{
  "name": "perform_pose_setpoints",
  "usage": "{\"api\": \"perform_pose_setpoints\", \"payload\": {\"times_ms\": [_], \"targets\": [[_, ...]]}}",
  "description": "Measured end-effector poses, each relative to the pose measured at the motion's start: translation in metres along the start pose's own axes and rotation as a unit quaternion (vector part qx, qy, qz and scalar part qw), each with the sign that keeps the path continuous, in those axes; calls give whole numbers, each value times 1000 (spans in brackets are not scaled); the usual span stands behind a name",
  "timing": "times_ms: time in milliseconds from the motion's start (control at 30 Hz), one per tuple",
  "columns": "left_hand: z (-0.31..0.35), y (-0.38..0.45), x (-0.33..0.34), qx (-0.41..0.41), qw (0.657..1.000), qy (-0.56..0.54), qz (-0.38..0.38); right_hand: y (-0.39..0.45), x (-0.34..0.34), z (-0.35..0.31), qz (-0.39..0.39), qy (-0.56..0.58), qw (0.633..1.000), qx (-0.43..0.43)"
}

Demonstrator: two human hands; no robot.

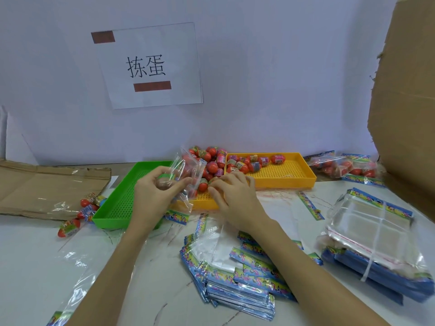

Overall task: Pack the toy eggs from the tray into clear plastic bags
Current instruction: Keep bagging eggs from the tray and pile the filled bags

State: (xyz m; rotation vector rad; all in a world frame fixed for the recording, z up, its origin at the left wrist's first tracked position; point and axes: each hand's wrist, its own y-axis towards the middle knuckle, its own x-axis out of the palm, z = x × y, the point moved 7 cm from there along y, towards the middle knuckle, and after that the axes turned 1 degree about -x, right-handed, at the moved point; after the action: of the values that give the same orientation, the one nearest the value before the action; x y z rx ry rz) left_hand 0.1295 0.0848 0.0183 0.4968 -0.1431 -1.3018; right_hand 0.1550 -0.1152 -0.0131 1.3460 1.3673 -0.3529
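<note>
My left hand holds a clear plastic bag upright by its mouth, over the seam between the green tray and the yellow tray. A heap of red toy eggs with coloured wrappers lies at the back of the yellow trays. My right hand reaches over the near yellow tray, its fingertips at a red egg beside the bag. Whether the fingers pinch the egg is hidden by the hand.
Loose eggs lie left of the green tray, beside flat cardboard. Filled bags sit at the back right. Stacks of empty bags and a strapped bundle cover the near table. A cardboard box wall stands at right.
</note>
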Motion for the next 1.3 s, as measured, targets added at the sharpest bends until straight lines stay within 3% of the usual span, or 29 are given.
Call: {"api": "perform_pose_setpoints", "payload": {"times_ms": [133,267,467,633,1033,1300], "targets": [[4,0,6,13,999,15,-25,-1,-31,1,116,130,985,0],[7,-1,15,15,999,-7,-48,-4,-55,8,179,225,957,43],[5,-7,27,-5,996,-14,-88,-6,-73,4,190,360,912,50],[8,-10,37,22,993,-7,-118,-3,-67,-13,125,431,894,11],[7,-11,40,38,991,0,-128,-4,-66,-18,112,315,942,-19],[8,-11,43,42,989,-22,-137,-7,-60,-27,93,304,948,-30]]}}
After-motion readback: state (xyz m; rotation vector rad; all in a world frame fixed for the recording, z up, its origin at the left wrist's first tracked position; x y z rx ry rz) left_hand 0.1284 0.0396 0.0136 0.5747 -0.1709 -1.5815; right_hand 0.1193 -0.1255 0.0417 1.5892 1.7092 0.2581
